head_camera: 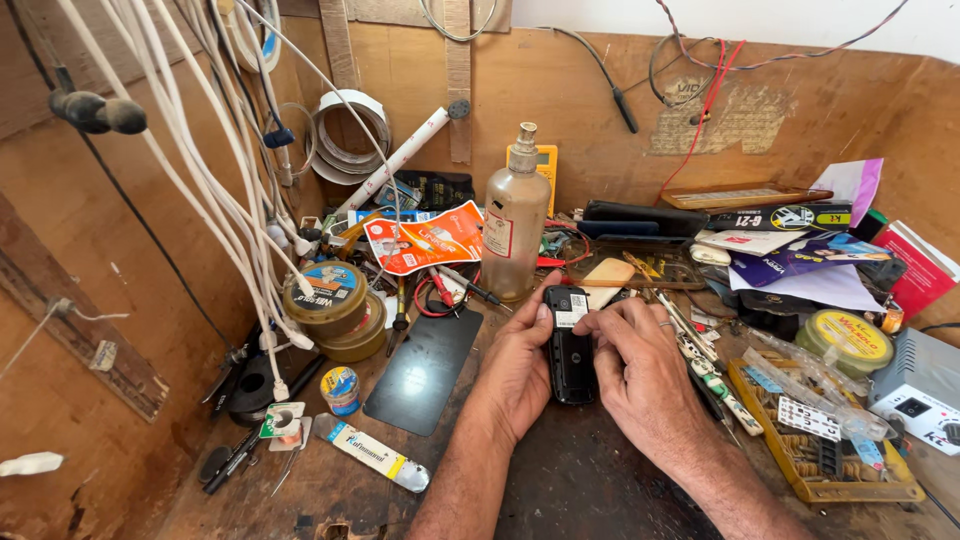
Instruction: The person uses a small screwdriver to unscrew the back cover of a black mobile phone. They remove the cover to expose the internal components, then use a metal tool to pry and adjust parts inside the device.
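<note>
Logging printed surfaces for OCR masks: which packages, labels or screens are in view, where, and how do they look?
Orange pouch: flat, behind the hands, orange-white.
Bottle label: white rectangle on the clear bottle.
Phone sticker: white, on the black phone both hands hold.
Yellow tin: round, far right.

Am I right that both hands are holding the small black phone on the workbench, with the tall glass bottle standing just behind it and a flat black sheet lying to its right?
Not quite. In the head view the flat black sheet lies to the left of the black phone, not its right. The rest holds: the left hand and right hand both grip the phone, and the tall glass bottle stands just behind it.
</note>
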